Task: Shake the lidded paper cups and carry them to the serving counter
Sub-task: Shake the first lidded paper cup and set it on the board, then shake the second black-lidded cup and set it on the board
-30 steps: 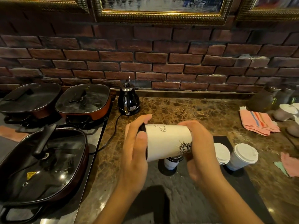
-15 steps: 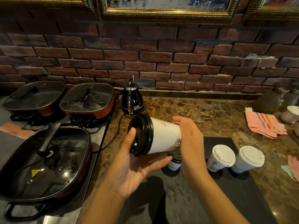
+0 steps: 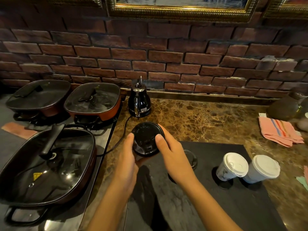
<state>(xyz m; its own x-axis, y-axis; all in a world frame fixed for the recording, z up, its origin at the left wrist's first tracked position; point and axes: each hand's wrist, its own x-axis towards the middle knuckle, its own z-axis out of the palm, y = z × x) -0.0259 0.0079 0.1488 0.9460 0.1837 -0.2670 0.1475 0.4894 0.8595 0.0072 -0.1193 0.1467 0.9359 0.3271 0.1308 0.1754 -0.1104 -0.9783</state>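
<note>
A paper cup with a black lid (image 3: 145, 139) is held upright above the marble counter, its lid facing me and its white body hidden below. My left hand (image 3: 128, 157) wraps its left side and underside. My right hand (image 3: 173, 155) grips its right side with the thumb on the lid. Two white-lidded paper cups (image 3: 233, 166) (image 3: 264, 169) stand on the black mat (image 3: 216, 205) to the right. Another black-lidded cup (image 3: 190, 158) sits partly hidden behind my right hand.
A black kettle (image 3: 139, 101) stands by the brick wall with its cord running toward the stove. Three lidded pans (image 3: 48, 165) (image 3: 92, 100) (image 3: 38, 95) fill the left. A striped pink cloth (image 3: 280, 131) and dark jars lie at the right.
The cup was lying sideways between my hands; it has swung upright so the black lid faces up. Both hands keep their hold, slightly farther left.
</note>
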